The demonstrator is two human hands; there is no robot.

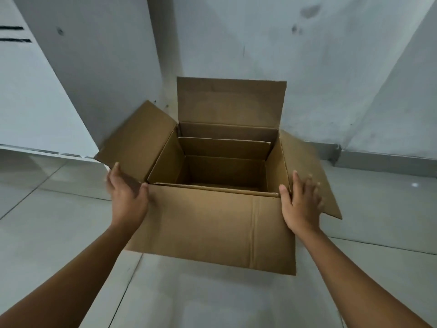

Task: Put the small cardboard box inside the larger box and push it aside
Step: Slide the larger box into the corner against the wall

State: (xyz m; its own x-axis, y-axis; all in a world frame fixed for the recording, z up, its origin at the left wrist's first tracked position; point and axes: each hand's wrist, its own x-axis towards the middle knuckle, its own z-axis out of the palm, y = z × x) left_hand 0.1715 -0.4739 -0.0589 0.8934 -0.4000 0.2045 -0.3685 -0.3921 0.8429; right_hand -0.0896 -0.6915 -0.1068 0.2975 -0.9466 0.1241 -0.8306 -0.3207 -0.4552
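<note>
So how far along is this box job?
Done: the small box already sits inside the large box, flaps open. In hand: the left hand and right hand rest flat at its near corners. Left: pushing it aside across the floor.

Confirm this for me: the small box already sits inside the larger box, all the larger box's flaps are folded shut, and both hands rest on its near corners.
Not quite. The larger box has its flaps open, splayed outward, not folded shut; the head view shows it. The rest holds: the small box sits inside it, and the left hand and right hand rest on its near corners.
</note>
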